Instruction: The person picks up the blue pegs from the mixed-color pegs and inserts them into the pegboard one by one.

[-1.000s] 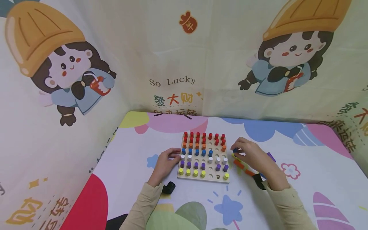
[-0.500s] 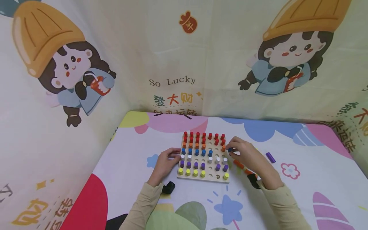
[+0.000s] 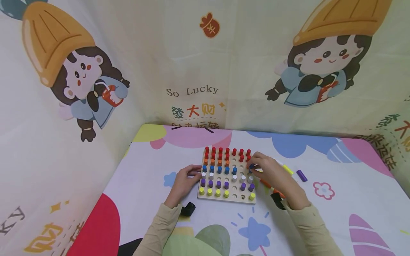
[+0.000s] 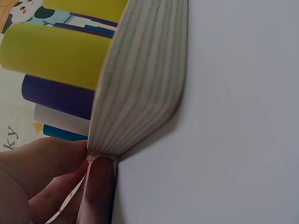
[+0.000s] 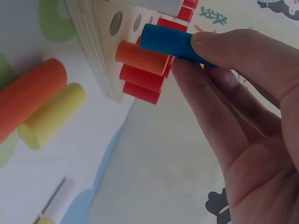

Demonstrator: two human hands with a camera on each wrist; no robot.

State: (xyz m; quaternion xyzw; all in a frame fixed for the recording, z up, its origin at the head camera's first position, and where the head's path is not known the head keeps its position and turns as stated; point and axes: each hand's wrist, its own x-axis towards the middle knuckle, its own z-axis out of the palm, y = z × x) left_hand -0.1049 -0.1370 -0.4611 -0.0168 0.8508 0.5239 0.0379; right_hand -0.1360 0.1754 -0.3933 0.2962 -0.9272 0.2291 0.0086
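Note:
A wooden pegboard [image 3: 224, 200] lies on the table with rows of red, orange, blue, white, purple and yellow pegs standing in it, and some bare holes towards its right. My left hand [image 3: 185, 182] holds the board's left edge, its thumb and fingers [image 4: 46, 161] at that edge in the left wrist view. Between thumb and fingertips my right hand [image 3: 272, 171] pinches a blue peg [image 5: 166, 39]. That peg is over the board's right side, close to the orange peg [image 5: 140, 57], tilted and out of any hole in the right wrist view.
Right of the board lie loose pegs: a purple peg [image 3: 301, 175], a yellow peg [image 3: 288, 169] and orange ones [image 3: 265, 183], partly behind the right hand. A white peg [image 5: 60, 198] shows in the right wrist view. Printed cloth walls [image 3: 250, 89] enclose the table.
My right hand has carried the blue peg leftward from beside the board to over its right edge. The yellow loose peg has come into sight. My left hand stays put.

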